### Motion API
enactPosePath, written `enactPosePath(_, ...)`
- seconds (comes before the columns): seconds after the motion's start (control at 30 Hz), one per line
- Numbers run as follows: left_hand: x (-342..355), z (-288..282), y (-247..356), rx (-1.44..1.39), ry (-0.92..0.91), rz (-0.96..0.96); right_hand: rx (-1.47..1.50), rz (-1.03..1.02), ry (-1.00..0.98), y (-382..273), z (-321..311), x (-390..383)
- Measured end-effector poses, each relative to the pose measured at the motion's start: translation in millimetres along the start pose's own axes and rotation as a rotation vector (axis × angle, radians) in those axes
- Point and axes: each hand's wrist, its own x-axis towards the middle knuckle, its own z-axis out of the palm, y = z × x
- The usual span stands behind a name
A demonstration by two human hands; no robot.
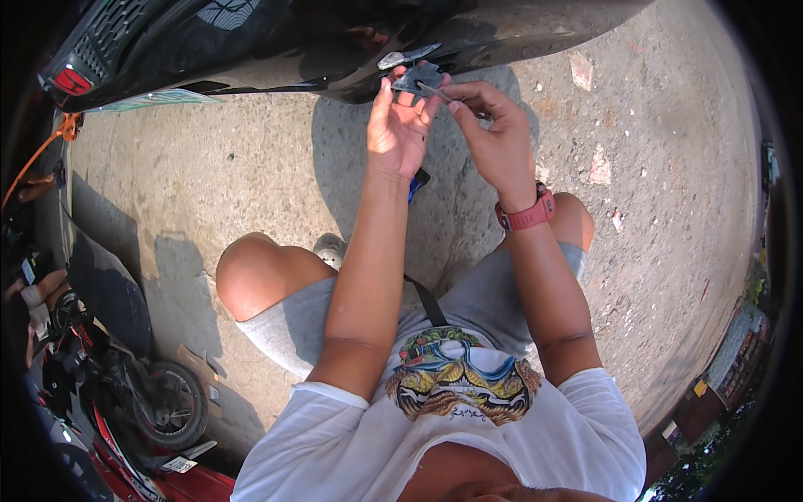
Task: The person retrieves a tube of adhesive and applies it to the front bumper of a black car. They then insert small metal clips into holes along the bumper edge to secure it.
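Observation:
My left hand (396,138) is raised palm up beside the lower edge of a black car bumper (326,50). Its fingers are closed around a small dark grey flat plate (411,81), which looks like a plastic trim piece. Pinched in my right hand (499,138) is a thin rod-like tool (435,91), its tip against the plate. The exact kind of tool is too small to tell. Just beyond the plate, a silvery lamp-like part (408,56) sits on the bumper. My right wrist wears a red watch (527,212).
Rough concrete ground (251,167) lies under me, with scraps of debris at right. A red and black motorcycle (125,402) stands at the lower left, near a flat piece of cardboard (199,368). An orange cord (38,159) hangs at the far left. Something blue (416,186) shows below my left wrist.

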Motion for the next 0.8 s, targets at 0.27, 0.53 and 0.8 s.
enactPosePath(0.27, -0.3, 0.2, -0.6, 0.014, 0.039, -0.005, 0.000, 0.003, -0.004, -1.9, 3.7, 4.4)
enactPosePath(0.53, -0.2, -2.4, 1.2, 0.046, 0.054, -0.016, -0.036, -0.018, 0.011, 0.7, 6.6, 6.1)
enactPosePath(0.8, -0.9, -1.6, 1.7, 0.070, 0.075, -0.022, -0.135, -0.079, 0.036, 4.5, 6.6, 8.4)
